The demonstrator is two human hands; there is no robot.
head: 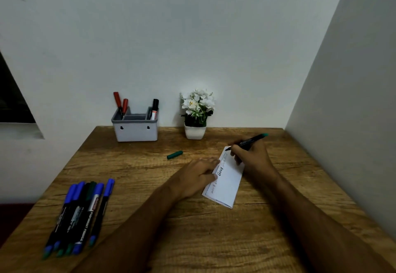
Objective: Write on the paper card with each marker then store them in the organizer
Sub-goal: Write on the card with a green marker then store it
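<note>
From the head camera, a wooden table [150, 219] stands against a pale wall, and a white paper card [228, 181] lies on it right of centre, its long side running away from the viewer, with handwriting along its left edge. The left hand [198, 176] lies flat on the table, fingers straight, their tips pressing on the card's left edge. The right hand [249, 155] has its fingers curled round a green marker [249, 142], whose tip touches the card's far corner while its back end points up and to the right. The marker's green cap [174, 155] lies alone on the table, left of the card. At the back, by the wall, sits a grey organizer [135, 130] with two red markers [120, 103] in its left compartment and a black marker [154, 108] in its right one. Just right of it is a potted white flower plant [197, 112]. Near the table's front left corner, a row of blue and green markers [79, 217] lies side by side.
</note>
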